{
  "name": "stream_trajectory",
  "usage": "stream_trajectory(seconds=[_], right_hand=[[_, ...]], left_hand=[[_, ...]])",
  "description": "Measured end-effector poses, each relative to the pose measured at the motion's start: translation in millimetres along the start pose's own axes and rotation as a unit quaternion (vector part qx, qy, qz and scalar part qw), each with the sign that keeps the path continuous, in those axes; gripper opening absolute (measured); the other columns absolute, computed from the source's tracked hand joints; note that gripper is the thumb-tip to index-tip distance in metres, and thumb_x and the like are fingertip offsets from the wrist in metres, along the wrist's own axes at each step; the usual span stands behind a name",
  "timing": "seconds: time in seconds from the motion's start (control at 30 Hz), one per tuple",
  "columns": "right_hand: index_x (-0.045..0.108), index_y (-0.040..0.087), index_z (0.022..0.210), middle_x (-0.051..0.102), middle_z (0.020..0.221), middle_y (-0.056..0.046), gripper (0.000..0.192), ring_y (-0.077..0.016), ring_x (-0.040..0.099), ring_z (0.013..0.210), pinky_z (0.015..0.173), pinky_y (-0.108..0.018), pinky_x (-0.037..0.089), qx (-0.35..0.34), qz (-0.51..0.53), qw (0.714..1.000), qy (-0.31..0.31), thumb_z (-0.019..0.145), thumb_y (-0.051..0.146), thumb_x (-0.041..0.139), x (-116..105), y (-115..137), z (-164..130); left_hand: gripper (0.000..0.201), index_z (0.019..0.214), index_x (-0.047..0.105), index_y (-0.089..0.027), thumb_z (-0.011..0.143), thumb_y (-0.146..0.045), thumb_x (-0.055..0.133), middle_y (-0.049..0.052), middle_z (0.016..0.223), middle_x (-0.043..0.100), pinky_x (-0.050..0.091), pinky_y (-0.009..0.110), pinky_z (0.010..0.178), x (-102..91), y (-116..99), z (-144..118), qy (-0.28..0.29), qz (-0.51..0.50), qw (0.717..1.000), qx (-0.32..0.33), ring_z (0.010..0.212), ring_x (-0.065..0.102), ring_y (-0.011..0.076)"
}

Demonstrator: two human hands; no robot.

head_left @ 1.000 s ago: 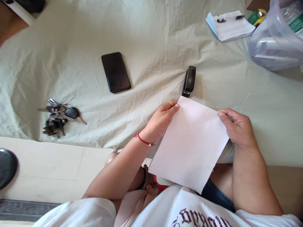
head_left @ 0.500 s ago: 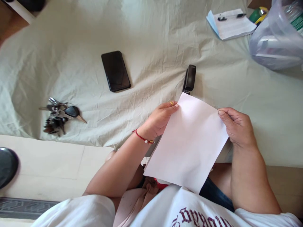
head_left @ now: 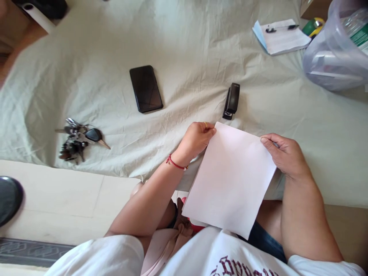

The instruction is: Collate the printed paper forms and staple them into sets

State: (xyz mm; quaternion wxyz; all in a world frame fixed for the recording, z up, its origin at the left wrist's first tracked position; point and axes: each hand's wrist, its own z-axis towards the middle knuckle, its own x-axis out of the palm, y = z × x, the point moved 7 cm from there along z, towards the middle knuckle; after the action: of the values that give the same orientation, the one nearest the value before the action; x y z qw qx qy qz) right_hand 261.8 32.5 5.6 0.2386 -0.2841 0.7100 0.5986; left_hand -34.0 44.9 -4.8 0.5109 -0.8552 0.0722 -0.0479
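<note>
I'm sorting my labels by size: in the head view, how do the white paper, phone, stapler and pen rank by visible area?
1. White paper, perhaps helped by nearness to the camera, but clearly largest
2. Phone
3. Stapler
4. Pen

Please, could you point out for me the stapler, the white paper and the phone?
Stapler [head_left: 234,99], head view: on its black upper arm.
White paper [head_left: 231,178], head view: middle of its upward face.
Phone [head_left: 146,89], head view: middle of its dark screen.
</note>
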Motion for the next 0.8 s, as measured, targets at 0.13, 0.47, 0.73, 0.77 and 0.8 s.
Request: stream_trajectory(seconds=[0.13, 0.47, 0.73, 0.77, 0.8], right_hand=[[0.080, 0.027, 0.094, 0.075, 0.081, -0.003, 0.038, -0.0240, 0.067, 0.075, 0.075, -0.039, 0.052, -0.003, -0.049, 0.999, -0.009, 0.097, 0.062, 0.065, -1, 8, 9], [0.081, 0.027, 0.097, 0.076, 0.082, -0.005, 0.041, -0.0280, 0.071, 0.077, 0.081, -0.046, 0.058, 0.027, -0.092, 0.995, -0.004, 0.095, 0.062, 0.059, -3, 10, 9], [0.084, 0.029, 0.119, 0.081, 0.122, -0.012, 0.035, -0.0330, 0.080, 0.104, 0.101, -0.060, 0.066, -0.130, -0.158, 0.976, -0.068, 0.098, 0.045, 0.061, -27, 64, 39], [0.083, 0.029, 0.125, 0.080, 0.128, -0.012, 0.036, -0.0320, 0.080, 0.109, 0.101, -0.056, 0.068, -0.162, -0.155, 0.972, -0.067, 0.099, 0.042, 0.062, -25, 74, 45], [0.081, 0.029, 0.132, 0.078, 0.137, -0.012, 0.039, -0.0315, 0.080, 0.114, 0.102, -0.054, 0.068, -0.194, -0.155, 0.967, -0.061, 0.100, 0.039, 0.062, -21, 85, 51]], left_hand=[[0.021, 0.077, 0.068, -0.016, 0.097, -0.021, 0.062, -0.006, 0.063, 0.044, 0.026, 0.029, 0.060, -1.8, -2, 2, -0.032, 0.027, 0.999, -0.013, 0.059, 0.034, 0.0087], [0.017, 0.079, 0.069, -0.016, 0.093, -0.021, 0.060, -0.004, 0.068, 0.048, 0.030, 0.028, 0.062, 0.1, 4, 12, -0.023, 0.032, 0.999, 0.003, 0.062, 0.039, 0.0108], [0.016, 0.070, 0.064, -0.019, 0.086, -0.016, 0.061, -0.003, 0.063, 0.044, 0.030, 0.031, 0.062, -1.0, 4, 17, -0.065, 0.088, 0.994, 0.004, 0.063, 0.040, 0.0135], [0.017, 0.070, 0.063, -0.019, 0.086, -0.016, 0.061, -0.003, 0.063, 0.044, 0.030, 0.031, 0.062, -0.7, 4, 17, -0.066, 0.093, 0.993, 0.005, 0.062, 0.040, 0.0136], [0.017, 0.069, 0.063, -0.019, 0.086, -0.016, 0.061, -0.003, 0.062, 0.044, 0.030, 0.031, 0.062, -0.6, 4, 17, -0.067, 0.097, 0.993, 0.006, 0.062, 0.040, 0.0137]])
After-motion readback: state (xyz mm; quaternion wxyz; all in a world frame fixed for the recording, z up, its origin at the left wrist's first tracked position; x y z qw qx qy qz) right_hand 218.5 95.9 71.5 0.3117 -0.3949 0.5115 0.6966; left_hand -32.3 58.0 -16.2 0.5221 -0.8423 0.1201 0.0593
